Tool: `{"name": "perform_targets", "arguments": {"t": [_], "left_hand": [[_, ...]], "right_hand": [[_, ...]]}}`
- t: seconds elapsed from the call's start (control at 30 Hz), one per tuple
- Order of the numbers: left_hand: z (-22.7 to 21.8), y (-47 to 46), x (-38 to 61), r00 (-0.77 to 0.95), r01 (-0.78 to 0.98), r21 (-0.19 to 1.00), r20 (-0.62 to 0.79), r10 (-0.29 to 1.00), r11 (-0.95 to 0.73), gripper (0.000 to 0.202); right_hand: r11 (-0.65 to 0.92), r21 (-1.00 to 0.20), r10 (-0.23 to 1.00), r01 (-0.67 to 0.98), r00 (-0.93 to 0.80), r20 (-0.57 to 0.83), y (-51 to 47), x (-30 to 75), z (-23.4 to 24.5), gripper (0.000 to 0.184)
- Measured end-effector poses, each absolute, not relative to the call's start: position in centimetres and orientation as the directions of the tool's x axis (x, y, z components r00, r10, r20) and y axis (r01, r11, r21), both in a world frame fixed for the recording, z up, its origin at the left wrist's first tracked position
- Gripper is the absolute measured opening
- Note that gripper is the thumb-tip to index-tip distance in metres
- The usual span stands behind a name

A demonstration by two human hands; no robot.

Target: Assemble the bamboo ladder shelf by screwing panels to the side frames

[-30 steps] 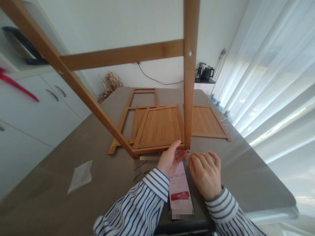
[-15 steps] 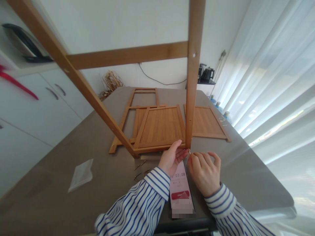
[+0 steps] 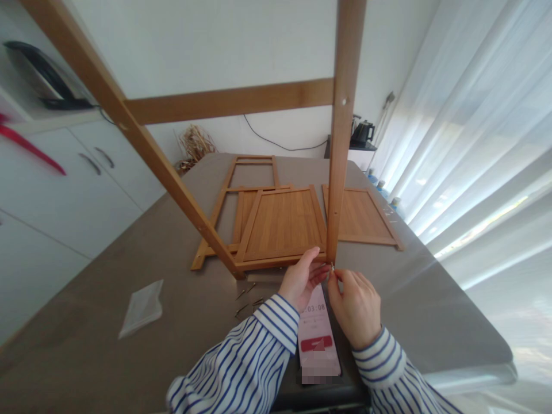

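A bamboo frame [image 3: 233, 102] stands upright on the grey table [image 3: 431, 310], its two legs [image 3: 338, 172] rising out of view. My left hand [image 3: 302, 280] rests against the frame's bottom rail [image 3: 276, 263], fingers curled round its edge next to the right leg. My right hand [image 3: 356, 305] pinches a small metal screw [image 3: 332, 267] at the foot of that leg. Both sleeves are blue and white striped.
Flat bamboo panels [image 3: 282, 224], another panel [image 3: 362, 217] and a ladder-like frame [image 3: 252, 172] lie behind. Loose screws [image 3: 248, 299] lie left of my hands. A phone showing a timer [image 3: 318, 333] sits between my wrists, a clear plastic bag [image 3: 141, 307] at left. White cupboards stand at left, curtains at right.
My right hand's fingers have closed in from a looser spread to a tight pinch on the screw at the leg's foot. The view has shifted slightly; the frame stays upright.
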State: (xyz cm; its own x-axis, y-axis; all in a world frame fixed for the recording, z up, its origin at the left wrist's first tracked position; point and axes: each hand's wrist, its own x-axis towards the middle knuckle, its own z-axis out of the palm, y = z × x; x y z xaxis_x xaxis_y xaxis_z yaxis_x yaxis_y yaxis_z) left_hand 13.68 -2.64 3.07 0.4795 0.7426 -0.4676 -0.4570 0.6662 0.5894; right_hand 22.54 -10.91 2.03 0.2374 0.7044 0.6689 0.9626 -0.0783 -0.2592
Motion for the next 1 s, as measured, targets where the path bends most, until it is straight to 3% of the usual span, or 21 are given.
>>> {"name": "perform_targets", "arguments": {"t": [0.17, 0.27, 0.4, 0.53, 0.67, 0.77, 0.87, 1.0], "left_hand": [[3.2, -2.7, 13.7, 0.460, -0.462, 0.593, -0.476, 0.750, 0.660, 0.023], [3.3, -2.8, 13.8, 0.437, -0.466, 0.596, -0.488, 0.756, 0.654, 0.020], [3.3, -2.6, 14.0, 0.424, -0.474, 0.597, -0.490, 0.762, 0.648, 0.020], [3.3, -2.6, 14.2, 0.435, -0.482, 0.599, -0.469, 0.769, 0.639, 0.021], [3.3, -2.7, 14.1, 0.466, -0.465, 0.622, -0.433, 0.772, 0.630, 0.026], [3.3, -2.7, 14.0, 0.488, -0.442, 0.635, -0.423, 0.764, 0.634, 0.030], [3.2, -2.6, 14.1, 0.487, -0.446, 0.622, -0.434, 0.758, 0.644, 0.031], [3.2, -2.6, 14.2, 0.487, -0.457, 0.614, -0.433, 0.758, 0.644, 0.030]], "right_hand": [[-0.070, -0.381, 0.719, 0.922, 0.311, 0.621, -10.9, 22.5, 2.1, 0.021], [-0.113, -0.538, 0.746, 0.835, 0.429, 0.509, -10.9, 22.6, 2.1, 0.023], [-0.106, -0.806, 0.771, 0.582, 0.560, 0.303, -10.5, 22.8, 2.1, 0.026], [-0.119, -0.976, 0.792, 0.183, 0.611, 0.018, -9.9, 22.9, 2.2, 0.026], [-0.094, -0.960, 0.820, -0.263, 0.526, -0.224, -9.6, 22.7, 2.7, 0.024], [-0.066, -0.888, 0.836, -0.455, 0.461, -0.298, -9.6, 22.3, 3.0, 0.024], [-0.063, -0.846, 0.850, -0.530, 0.415, -0.324, -9.8, 22.1, 3.0, 0.028], [-0.064, -0.866, 0.852, -0.495, 0.425, -0.306, -9.9, 22.0, 2.7, 0.031]]}}
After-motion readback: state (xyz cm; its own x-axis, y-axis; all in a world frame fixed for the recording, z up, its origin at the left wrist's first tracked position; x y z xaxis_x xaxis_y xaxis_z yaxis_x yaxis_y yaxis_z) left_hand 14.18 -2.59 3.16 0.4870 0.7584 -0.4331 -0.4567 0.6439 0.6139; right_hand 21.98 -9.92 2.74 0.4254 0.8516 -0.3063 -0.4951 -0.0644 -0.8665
